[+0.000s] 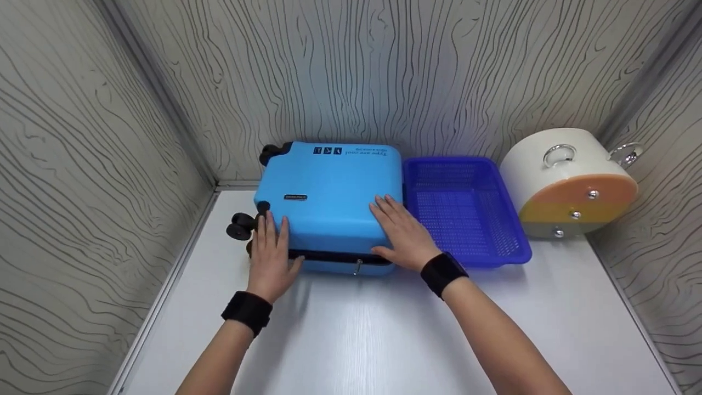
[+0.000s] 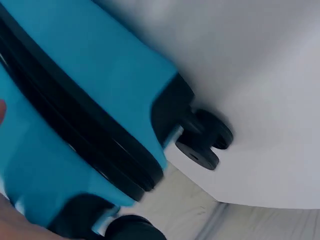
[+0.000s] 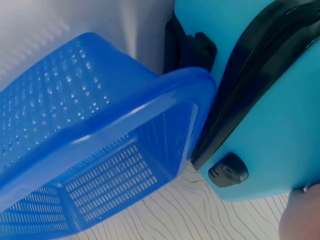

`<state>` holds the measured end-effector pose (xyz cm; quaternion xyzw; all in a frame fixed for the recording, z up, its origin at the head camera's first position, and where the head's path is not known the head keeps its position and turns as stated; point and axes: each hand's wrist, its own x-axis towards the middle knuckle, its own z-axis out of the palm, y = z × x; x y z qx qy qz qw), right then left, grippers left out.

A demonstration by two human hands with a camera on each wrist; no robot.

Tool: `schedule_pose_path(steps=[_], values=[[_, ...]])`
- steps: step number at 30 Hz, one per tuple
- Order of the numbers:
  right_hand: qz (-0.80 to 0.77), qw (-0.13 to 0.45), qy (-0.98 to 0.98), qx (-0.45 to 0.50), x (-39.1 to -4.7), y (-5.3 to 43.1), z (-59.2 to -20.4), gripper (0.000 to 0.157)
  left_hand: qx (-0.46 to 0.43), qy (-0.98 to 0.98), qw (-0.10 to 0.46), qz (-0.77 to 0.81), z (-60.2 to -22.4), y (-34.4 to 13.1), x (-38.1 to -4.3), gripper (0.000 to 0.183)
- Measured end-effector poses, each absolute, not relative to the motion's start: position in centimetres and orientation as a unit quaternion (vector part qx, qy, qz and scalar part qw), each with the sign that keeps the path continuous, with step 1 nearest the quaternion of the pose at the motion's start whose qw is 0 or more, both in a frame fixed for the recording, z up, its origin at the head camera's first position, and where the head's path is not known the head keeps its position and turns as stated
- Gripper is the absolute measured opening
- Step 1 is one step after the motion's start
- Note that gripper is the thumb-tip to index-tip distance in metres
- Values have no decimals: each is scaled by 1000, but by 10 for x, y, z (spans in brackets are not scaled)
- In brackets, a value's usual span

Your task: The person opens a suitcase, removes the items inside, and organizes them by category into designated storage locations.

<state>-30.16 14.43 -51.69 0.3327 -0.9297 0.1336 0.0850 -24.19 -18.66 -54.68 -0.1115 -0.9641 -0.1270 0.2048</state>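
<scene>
A light-blue suitcase [image 1: 340, 186] with a black zip band lies flat near the back wall, its wheels [image 1: 239, 226] facing left. My left hand [image 1: 269, 269] rests on the front left corner, fingers straight and pointing away from me. On the front right of the lid lies my right hand [image 1: 406, 236], fingers extended and thumb at the front edge. A zip pull [image 1: 358, 267] hangs at the front side. The left wrist view shows a black caster [image 2: 205, 137] at a lower corner. In the right wrist view, part of the right hand [image 3: 302, 215] appears beside the suitcase.
Right of the suitcase, a blue perforated plastic basket [image 1: 518, 249] stands close against its side. Farther right is a cream round box [image 1: 540, 156] with an orange, yellow and green front, silver knobs and handles. Patterned wall panels [image 1: 329, 71] enclose the white table [image 1: 351, 340].
</scene>
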Motion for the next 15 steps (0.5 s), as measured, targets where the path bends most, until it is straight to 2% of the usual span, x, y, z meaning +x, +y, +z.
schedule_pose_path(steps=[3, 7, 10, 15], values=[[135, 89, -930, 330, -300, 145, -518, 97, -138, -962, 215, -97, -561, -166, -227, 92], [142, 91, -929, 329, -299, 144, -520, 95, -189, -956, 208, -89, -582, -134, -212, 60], [142, 95, -929, 327, -299, 144, -520, 95, -178, -961, 139, -162, -587, -110, -210, 43], [148, 102, -928, 326, -300, 143, -522, 95, -75, -930, -16, -358, -587, -80, -218, 45]])
